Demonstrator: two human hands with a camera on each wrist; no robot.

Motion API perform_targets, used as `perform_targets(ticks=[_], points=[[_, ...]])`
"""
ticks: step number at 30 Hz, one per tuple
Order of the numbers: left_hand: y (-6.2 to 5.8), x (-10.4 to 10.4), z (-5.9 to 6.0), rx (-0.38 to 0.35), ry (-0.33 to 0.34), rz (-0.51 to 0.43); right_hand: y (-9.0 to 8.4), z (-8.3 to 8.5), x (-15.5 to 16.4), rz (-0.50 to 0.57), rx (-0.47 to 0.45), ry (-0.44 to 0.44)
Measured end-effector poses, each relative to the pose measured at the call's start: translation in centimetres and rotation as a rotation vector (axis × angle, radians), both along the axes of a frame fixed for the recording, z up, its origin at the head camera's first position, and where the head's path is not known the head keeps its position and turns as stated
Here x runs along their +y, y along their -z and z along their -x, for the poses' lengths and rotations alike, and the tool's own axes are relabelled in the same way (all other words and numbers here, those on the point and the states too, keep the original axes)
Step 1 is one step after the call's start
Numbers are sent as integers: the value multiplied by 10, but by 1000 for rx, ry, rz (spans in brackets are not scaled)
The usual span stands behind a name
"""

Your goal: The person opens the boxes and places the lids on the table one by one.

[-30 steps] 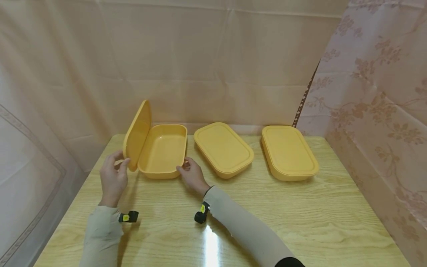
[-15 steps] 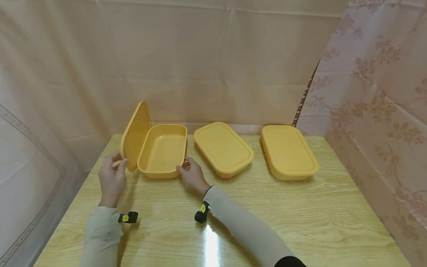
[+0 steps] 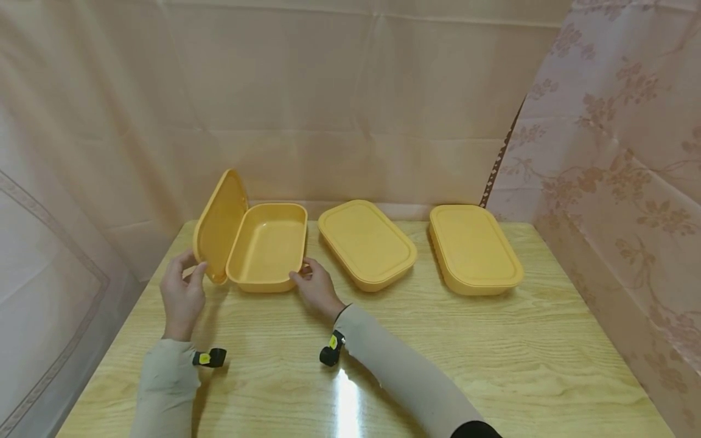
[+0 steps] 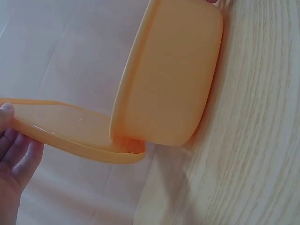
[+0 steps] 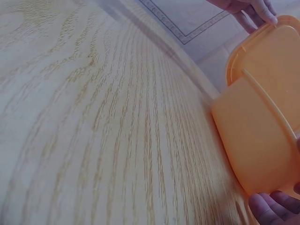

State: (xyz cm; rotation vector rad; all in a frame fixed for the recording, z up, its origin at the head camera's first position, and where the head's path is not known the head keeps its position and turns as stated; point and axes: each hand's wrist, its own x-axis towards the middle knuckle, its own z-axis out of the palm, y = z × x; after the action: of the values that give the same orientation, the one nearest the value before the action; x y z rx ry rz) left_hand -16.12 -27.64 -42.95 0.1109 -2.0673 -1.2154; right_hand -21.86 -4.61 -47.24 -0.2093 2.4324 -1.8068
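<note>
Head view, notes from the remote station: my left hand (image 3: pixel 182 296) pinches the near edge of the yellow lid (image 3: pixel 218 227), thumb on the inner face, fingers behind it. I have the lid tilted up on its long edge, leaning away from the open yellow box (image 3: pixel 268 247), which sits on the wooden table (image 3: pixel 493 353) just to the right of that grip. My right hand (image 3: pixel 316 289) steadies the box at its near right corner, fingertips curled against the rim.

Handling, as I judge it: thin moulded plastic, light, fairly stiff but with some flex across the lid's broad face. Smooth and a little slippery, not fragile. Best hold is the rim, where the lip gives the fingers something to catch; the flat middle offers nothing.

Left wrist view: my fingers (image 4: pixel 14 150) lie under the lid's edge (image 4: pixel 70 136), thumb tip on top, a shallow pinch rather than a full wrap. The box wall stands just beyond the lid's end, touching or nearly so; I cannot tell which.

Right wrist view: only my fingertips (image 5: pixel 267 208) show, pressed to the box's corner.

Pose: both forearms low over the table, wrists close to level, left palm turned inward. Two closed yellow boxes (image 3: pixel 367 243) (image 3: pixel 473 248) lie well to the right of my right hand's grip.
</note>
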Motion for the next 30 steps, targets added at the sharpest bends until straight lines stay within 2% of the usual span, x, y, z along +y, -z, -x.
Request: perform_targets(ticks=[14,30], points=[[9,-2,3,-67,-26,-62,2,-1,0,-30,3,-14],[14,-2,3,-139,-48,-53,2,0,1,-23,-2,-20]])
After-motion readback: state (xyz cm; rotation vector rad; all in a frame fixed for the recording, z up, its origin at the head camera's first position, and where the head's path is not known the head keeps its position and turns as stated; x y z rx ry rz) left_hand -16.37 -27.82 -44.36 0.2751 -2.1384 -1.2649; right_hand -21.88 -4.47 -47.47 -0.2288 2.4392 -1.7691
